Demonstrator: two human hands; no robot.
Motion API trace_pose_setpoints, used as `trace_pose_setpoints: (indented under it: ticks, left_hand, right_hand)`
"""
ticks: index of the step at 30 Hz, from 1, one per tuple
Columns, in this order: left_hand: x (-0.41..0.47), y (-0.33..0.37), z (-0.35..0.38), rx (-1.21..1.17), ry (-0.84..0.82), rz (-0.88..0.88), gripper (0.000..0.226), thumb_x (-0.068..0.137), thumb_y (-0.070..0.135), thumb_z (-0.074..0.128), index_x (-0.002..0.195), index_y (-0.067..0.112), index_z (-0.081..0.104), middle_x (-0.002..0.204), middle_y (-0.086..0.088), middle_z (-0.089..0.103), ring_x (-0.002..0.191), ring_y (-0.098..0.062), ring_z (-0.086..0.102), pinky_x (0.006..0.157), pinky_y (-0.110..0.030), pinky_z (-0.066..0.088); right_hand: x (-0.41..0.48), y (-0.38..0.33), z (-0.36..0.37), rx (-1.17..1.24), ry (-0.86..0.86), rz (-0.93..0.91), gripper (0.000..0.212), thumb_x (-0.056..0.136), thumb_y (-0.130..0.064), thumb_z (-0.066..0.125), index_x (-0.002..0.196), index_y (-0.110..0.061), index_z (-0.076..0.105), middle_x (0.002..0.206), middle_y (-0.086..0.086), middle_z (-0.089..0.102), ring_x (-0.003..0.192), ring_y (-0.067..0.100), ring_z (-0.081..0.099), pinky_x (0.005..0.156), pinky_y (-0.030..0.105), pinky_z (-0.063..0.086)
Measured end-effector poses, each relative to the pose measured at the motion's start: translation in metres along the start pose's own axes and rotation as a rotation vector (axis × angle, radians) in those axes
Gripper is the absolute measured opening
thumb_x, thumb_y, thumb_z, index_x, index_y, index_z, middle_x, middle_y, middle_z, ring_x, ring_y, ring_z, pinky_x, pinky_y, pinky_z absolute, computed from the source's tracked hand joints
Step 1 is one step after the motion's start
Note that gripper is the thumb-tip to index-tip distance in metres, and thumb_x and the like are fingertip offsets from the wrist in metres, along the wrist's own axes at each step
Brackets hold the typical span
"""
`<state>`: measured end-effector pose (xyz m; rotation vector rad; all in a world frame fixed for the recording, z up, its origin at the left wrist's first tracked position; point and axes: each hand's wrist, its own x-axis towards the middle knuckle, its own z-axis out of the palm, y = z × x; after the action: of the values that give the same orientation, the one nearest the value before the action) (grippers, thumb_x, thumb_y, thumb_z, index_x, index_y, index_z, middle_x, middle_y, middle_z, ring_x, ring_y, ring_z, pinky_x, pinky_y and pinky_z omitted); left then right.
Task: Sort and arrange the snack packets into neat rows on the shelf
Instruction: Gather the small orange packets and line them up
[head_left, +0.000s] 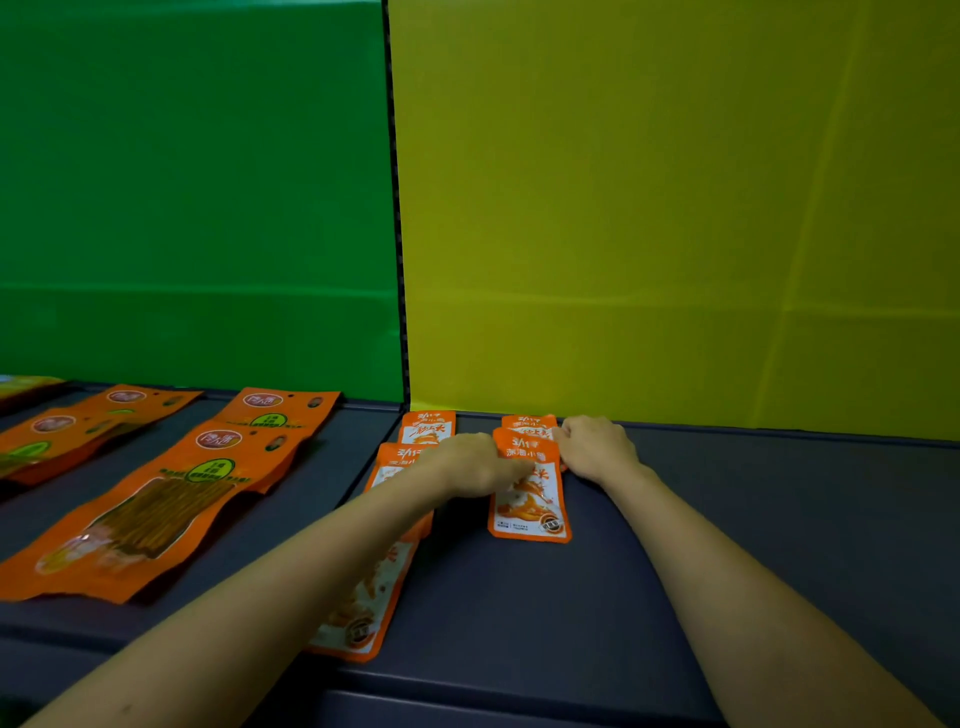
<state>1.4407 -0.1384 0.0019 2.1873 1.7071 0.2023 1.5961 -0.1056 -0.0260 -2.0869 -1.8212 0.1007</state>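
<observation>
Small orange-and-white snack packets lie on the dark grey shelf (727, 519) below the yellow back panel. One packet (530, 512) lies flat in the middle, overlapping another packet (527, 422) behind it. My left hand (470, 465) rests fingers-down on its left side. My right hand (597, 447) pinches the packet's upper right edge. To the left, a column of similar packets runs from the back wall (427, 423) to the shelf's front (358, 608), partly hidden under my left forearm.
Several long orange packets (150, 509) with clear windows lie in rows on the left shelf section, below the green panel. More of them sit at the far left (57, 436). A black seam (397, 234) divides the green and yellow panels.
</observation>
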Motion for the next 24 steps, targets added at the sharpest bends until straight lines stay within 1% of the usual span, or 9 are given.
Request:
trace_pose_setpoints:
  ticks: [4,6,9,11,14,15,16,19,24]
  left_hand:
    - [0.001,0.001,0.002,0.113,-0.012,0.0,0.066,0.087,0.061,0.041,0.11,0.003,0.061,0.119,-0.016,0.062,0.108,-0.03,0.058,0.088,-0.035,0.043]
    - [0.001,0.001,0.004,0.157,0.002,0.001,0.066,0.087,0.063,0.038,0.109,0.004,0.061,0.118,-0.014,0.062,0.108,-0.029,0.058,0.09,-0.036,0.043]
    - [-0.004,0.003,0.005,0.217,0.053,0.006,0.067,0.087,0.063,0.037,0.107,0.004,0.062,0.115,-0.014,0.064,0.106,-0.029,0.059,0.088,-0.036,0.044]
    - [-0.01,0.002,0.002,0.235,0.112,0.004,0.069,0.087,0.063,0.037,0.105,0.001,0.063,0.111,-0.017,0.065,0.103,-0.03,0.06,0.086,-0.037,0.045]
    - [-0.023,-0.011,-0.009,0.184,0.243,-0.001,0.057,0.089,0.061,0.037,0.077,0.011,0.061,0.092,-0.015,0.064,0.085,-0.028,0.059,0.07,-0.034,0.042]
    - [-0.03,-0.018,-0.014,0.168,0.312,0.0,0.052,0.089,0.059,0.039,0.074,0.013,0.058,0.091,-0.012,0.064,0.084,-0.028,0.058,0.067,-0.031,0.039]
    - [-0.037,-0.028,-0.019,0.163,0.392,0.007,0.048,0.09,0.056,0.04,0.079,0.014,0.06,0.093,-0.01,0.065,0.088,-0.03,0.059,0.066,-0.03,0.036]
    - [-0.067,-0.062,-0.032,0.187,0.608,0.026,0.035,0.092,0.047,0.042,0.092,0.017,0.061,0.1,-0.009,0.067,0.097,-0.032,0.06,0.066,-0.031,0.035]
    - [-0.13,-0.138,-0.049,0.139,0.788,-0.043,0.028,0.09,0.045,0.046,0.093,0.022,0.061,0.094,0.0,0.069,0.093,-0.028,0.062,0.069,-0.033,0.044]
  right_hand:
    - [0.001,-0.001,0.001,0.003,0.002,-0.001,0.034,0.098,-0.031,0.033,0.094,-0.01,0.06,0.116,0.017,0.062,0.106,0.034,0.057,0.072,0.031,0.037]
    - [-0.002,-0.003,0.001,-0.027,0.018,-0.011,0.039,0.099,-0.03,0.033,0.104,-0.005,0.062,0.116,0.017,0.061,0.106,0.034,0.057,0.073,0.032,0.04]
    - [-0.005,-0.005,0.002,-0.056,0.037,-0.018,0.042,0.099,-0.031,0.032,0.108,-0.003,0.062,0.118,0.017,0.061,0.108,0.034,0.056,0.08,0.035,0.046]
    - [-0.009,-0.006,0.0,-0.068,0.066,0.002,0.045,0.099,-0.035,0.031,0.108,-0.004,0.062,0.116,0.016,0.062,0.108,0.034,0.057,0.081,0.036,0.047]
    - [-0.014,-0.004,-0.008,-0.086,0.167,0.021,0.046,0.098,-0.04,0.031,0.105,-0.007,0.063,0.113,0.016,0.064,0.105,0.034,0.059,0.08,0.035,0.045]
    - [-0.016,-0.005,-0.012,-0.067,0.189,0.012,0.044,0.098,-0.04,0.033,0.103,-0.009,0.063,0.111,0.015,0.064,0.104,0.033,0.059,0.078,0.034,0.044]
    - [-0.019,-0.006,-0.017,-0.038,0.199,-0.005,0.04,0.097,-0.039,0.035,0.101,-0.01,0.062,0.11,0.015,0.065,0.103,0.033,0.059,0.076,0.034,0.043]
    - [-0.03,-0.022,-0.03,0.056,0.195,-0.122,0.027,0.095,-0.033,0.042,0.099,-0.015,0.061,0.107,0.01,0.066,0.099,0.031,0.059,0.076,0.035,0.045]
    - [-0.074,-0.081,-0.041,0.172,0.24,-0.45,0.02,0.094,-0.028,0.045,0.103,-0.02,0.062,0.111,0.003,0.065,0.102,0.026,0.059,0.082,0.037,0.048]
